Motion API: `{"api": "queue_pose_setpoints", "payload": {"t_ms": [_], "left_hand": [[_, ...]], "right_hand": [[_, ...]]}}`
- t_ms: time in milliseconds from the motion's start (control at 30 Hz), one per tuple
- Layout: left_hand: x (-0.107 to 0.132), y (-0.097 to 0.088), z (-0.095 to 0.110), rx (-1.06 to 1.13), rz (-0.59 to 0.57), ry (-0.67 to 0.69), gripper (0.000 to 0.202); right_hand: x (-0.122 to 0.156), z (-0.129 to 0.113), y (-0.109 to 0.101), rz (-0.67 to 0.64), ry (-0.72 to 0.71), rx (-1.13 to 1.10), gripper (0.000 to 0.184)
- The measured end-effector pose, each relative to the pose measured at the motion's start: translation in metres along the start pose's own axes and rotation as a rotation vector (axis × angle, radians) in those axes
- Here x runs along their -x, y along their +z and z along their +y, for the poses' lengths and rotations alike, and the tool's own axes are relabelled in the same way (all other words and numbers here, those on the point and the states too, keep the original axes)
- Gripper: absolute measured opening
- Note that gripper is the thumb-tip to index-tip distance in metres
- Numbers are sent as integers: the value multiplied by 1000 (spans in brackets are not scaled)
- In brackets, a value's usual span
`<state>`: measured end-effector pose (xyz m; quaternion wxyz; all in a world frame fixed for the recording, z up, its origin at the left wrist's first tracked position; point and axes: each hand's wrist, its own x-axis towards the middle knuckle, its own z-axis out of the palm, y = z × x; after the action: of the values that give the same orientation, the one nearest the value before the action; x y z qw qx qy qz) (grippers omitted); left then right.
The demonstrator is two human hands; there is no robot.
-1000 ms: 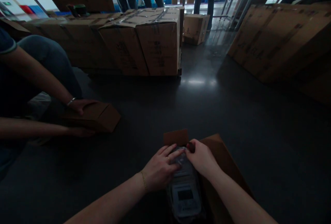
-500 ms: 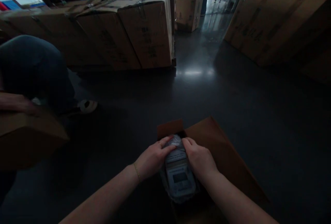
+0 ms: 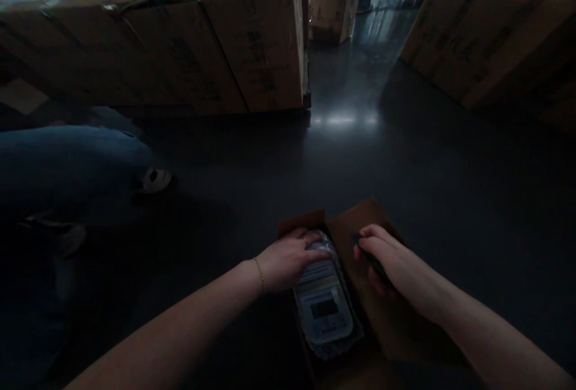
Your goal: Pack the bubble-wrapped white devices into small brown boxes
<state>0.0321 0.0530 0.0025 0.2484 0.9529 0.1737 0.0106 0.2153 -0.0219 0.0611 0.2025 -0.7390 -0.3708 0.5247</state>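
A pale oblong package [image 3: 323, 303] in clear plastic wrap, with a dark rectangle on its face, lies inside an open cardboard box [image 3: 405, 324] on the floor. My left hand [image 3: 292, 257] holds its far end, fingers bent over the wrap. To the right, above the raised box flap, my right hand [image 3: 387, 258] is closed around a slim dark tool [image 3: 373, 263]; its exact kind is too dim to make out. The right fingers are apart from the package.
Large taped cartons [image 3: 261, 48] stand in a row ahead on a low base. Another big carton [image 3: 486, 36] is at the right, and a smaller carton [image 3: 333, 6] stands farther back. At the left, a person's jeans-clad leg [image 3: 76, 156] and shoe [image 3: 155, 180] are close by.
My right hand has left the package, moved right and now shows a dark tool. My left hand stays on the package's far end. The other person's carton and hand have left view at the left.
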Motion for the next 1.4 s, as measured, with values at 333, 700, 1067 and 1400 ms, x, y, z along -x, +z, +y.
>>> {"api": "queue_pose_setpoints", "payload": {"t_ms": [333, 700, 1067, 1400], "left_hand": [[2, -4, -4, 61, -5, 20, 46], [4, -2, -7, 57, 19, 3, 44], [5, -3, -7, 36, -5, 3, 51], [6, -3, -9, 31, -33, -3, 53]], "right_hand": [[9, 34, 60, 169, -134, 521, 20], [-1, 37, 55, 149, -87, 604, 24], [-3, 32, 58, 148, -50, 684, 24], [-19, 40, 41, 4, -86, 567, 20]]}}
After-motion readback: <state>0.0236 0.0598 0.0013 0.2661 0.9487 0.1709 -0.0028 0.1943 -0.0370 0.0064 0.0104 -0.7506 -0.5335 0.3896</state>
